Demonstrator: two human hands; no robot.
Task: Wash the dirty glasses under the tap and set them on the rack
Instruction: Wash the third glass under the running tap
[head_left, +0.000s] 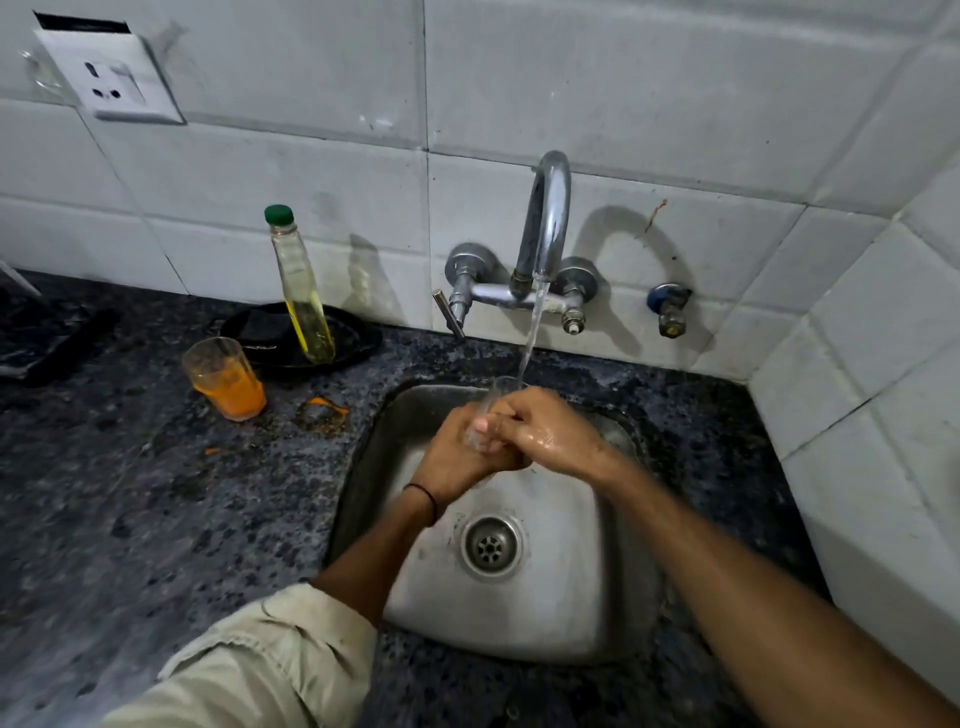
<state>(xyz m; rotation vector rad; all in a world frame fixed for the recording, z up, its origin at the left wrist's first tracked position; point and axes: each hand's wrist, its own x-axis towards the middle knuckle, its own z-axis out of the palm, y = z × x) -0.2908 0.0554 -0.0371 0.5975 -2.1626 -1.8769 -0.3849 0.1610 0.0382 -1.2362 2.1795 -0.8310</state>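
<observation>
1. The dark speckled surface (130, 493) runs to the left of and behind both hands. No rack shows anywhere on it.
2. The steel sink (561, 613) lies directly beneath the hands, and its drain (491, 545) is below the wrists and nearer the person.
3. The tap (545, 218) stands above and beyond the hands. It is running, and its water stream (532, 332) falls to just where the hands meet.
4. The left hand (457, 457) and the right hand (550, 431) are pressed together over the sink. Both have their fingers curled round one clear glass (501, 387), the left from its own side and the right wrapping over from the other.
5. A bottle (301, 291) stands on a black plate (358, 338), well away to the left of the hands and farther back.
6. A second glass (226, 379), smeared orange, waits on the surface well left of the left hand, with an orange spill (324, 405) between it and the sink.
7. The clear glass sits mouth up, with only its rim showing above the fingers, at the foot of the stream.
8. Judged step: rinsing the first glass. The next move calls for a firm one-hand hold on wet, slippery glass, tipping the water out and finding the rack, which is out of sight.
</observation>
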